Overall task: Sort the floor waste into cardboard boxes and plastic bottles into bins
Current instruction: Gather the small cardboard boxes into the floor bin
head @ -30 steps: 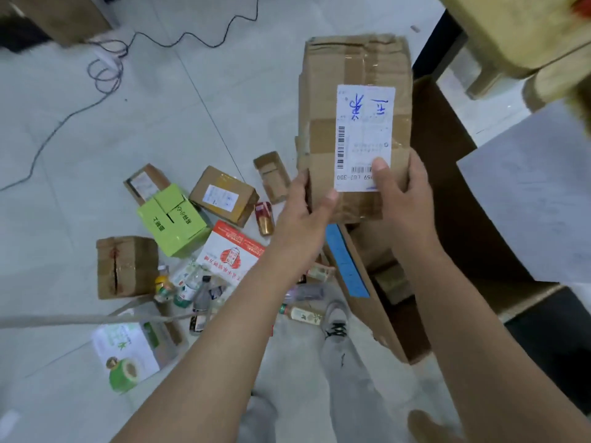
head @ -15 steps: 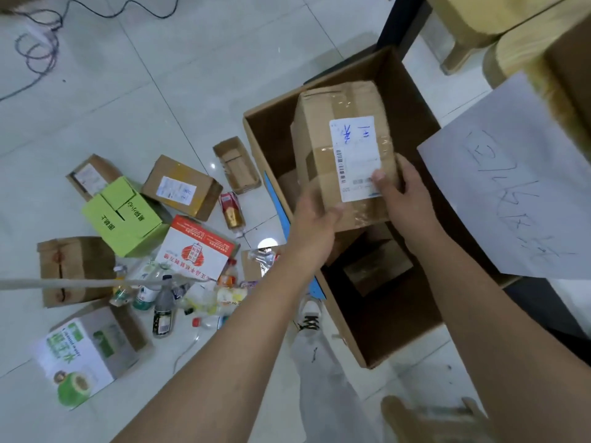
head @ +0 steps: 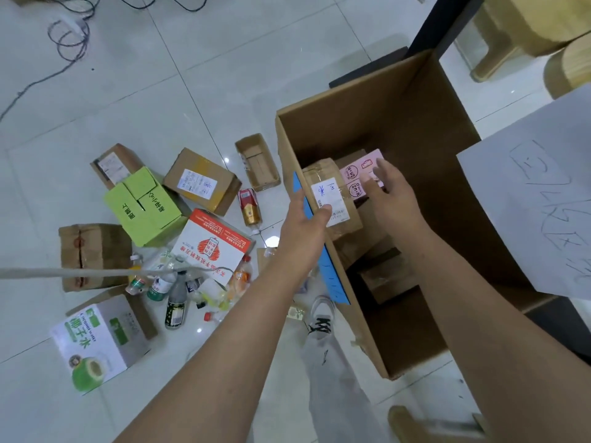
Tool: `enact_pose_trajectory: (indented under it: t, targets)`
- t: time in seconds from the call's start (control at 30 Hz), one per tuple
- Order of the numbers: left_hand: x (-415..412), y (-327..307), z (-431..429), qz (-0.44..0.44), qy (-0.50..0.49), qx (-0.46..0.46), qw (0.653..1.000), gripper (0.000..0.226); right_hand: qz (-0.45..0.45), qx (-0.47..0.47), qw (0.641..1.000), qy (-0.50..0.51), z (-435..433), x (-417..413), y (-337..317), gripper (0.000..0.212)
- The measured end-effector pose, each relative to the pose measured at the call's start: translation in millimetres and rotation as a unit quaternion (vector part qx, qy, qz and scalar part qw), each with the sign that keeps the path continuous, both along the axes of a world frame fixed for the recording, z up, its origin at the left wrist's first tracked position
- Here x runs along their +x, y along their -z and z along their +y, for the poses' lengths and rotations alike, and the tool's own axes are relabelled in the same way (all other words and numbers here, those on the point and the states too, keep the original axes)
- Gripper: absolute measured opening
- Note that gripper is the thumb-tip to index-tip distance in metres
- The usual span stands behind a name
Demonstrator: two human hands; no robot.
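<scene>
A taped brown parcel with a white label (head: 332, 199) lies down inside the big open cardboard bin (head: 399, 116), beside a pink box (head: 358, 177) and other brown boxes. My left hand (head: 303, 225) hovers over the bin's left wall, thumb near the parcel's label, fingers relaxed. My right hand (head: 390, 193) is spread open above the bin, holding nothing. Several cardboard boxes lie on the floor to the left, among them a green box (head: 144, 206) and a red-and-white box (head: 211, 247). A cluster of plastic bottles (head: 176, 292) lies below them.
A white handwritten paper sign (head: 537, 212) hangs at the bin's right. A red bottle (head: 249, 209) lies next to the bin. A coconut-water carton (head: 96, 343) sits at lower left. Cables (head: 67, 36) curl at upper left. My shoe (head: 321, 318) stands by the bin; wooden stools at upper right.
The labelled parcel went from being held high by both hands down into the bin. Both hands have let go of it and opened above it.
</scene>
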State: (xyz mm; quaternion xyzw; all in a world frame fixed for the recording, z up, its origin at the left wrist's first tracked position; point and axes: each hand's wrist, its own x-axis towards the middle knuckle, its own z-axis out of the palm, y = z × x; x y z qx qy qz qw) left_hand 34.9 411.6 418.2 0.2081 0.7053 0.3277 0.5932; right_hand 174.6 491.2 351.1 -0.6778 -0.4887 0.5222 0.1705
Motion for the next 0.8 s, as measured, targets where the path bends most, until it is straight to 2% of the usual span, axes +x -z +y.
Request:
enact_pose_trajectory:
  t: [0.17,0.3,0.4,0.5,0.63,0.8]
  targets:
    - [-26,22,-20,0.007,-0.025,0.007,1.000,0.050,0.017,0.045,0.998,-0.030,-22,-35,-13,0.053]
    - [-60,58,-55,0.029,-0.104,-0.025,0.994,0.048,0.050,0.033,0.996,-0.062,-70,-72,-20,0.047]
    - [-71,86,-92,0.025,-0.121,-0.069,0.990,0.045,0.079,0.014,0.996,-0.049,-113,-96,-7,0.045]
    - [-71,119,-130,0.002,-0.124,-0.118,0.985,0.039,0.070,-0.059,0.996,-0.003,-154,-107,42,0.038]
    - [-70,161,-174,-0.022,-0.109,-0.165,0.980,0.030,-0.008,-0.200,0.978,0.058,-199,-106,122,0.037]
    - [-72,242,-198,-0.014,-0.077,-0.173,0.982,0.043,-0.072,-0.291,0.954,-0.014,-223,-104,220,0.043]
